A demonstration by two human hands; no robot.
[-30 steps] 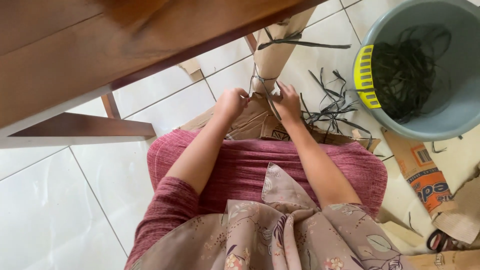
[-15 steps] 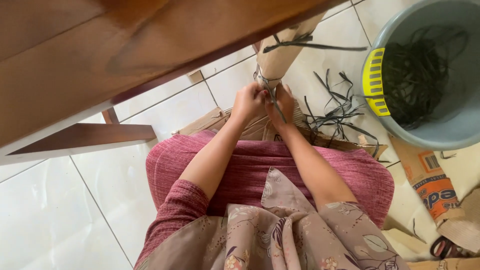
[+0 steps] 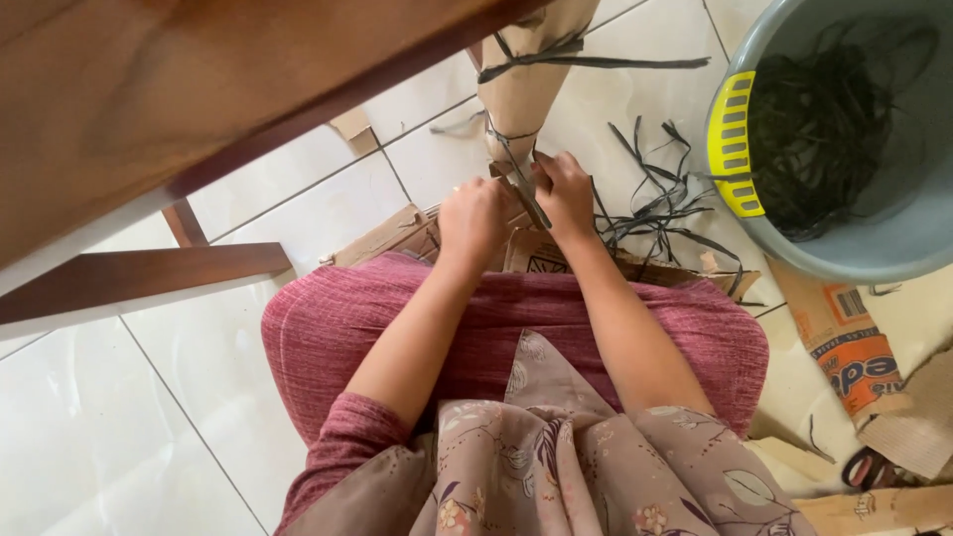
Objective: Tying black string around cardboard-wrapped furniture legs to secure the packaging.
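The left hand (image 3: 475,220) is curled shut, pinching a black strap (image 3: 518,177) that runs up between both hands. The right hand (image 3: 564,194) sits just beside it, fingers closed on the same strap where it wraps a brown paper roll (image 3: 524,84). The roll stands just beyond the hands and is tied again higher up. Under the hands lies flattened cardboard (image 3: 397,233), resting past the knees. To the right of the right hand, loose strap scraps (image 3: 660,199) litter the white tiled floor (image 3: 119,417), and farther right a grey tub (image 3: 874,238) holds a tangle of straps. A wooden surface (image 3: 199,89) looms left of the left hand.
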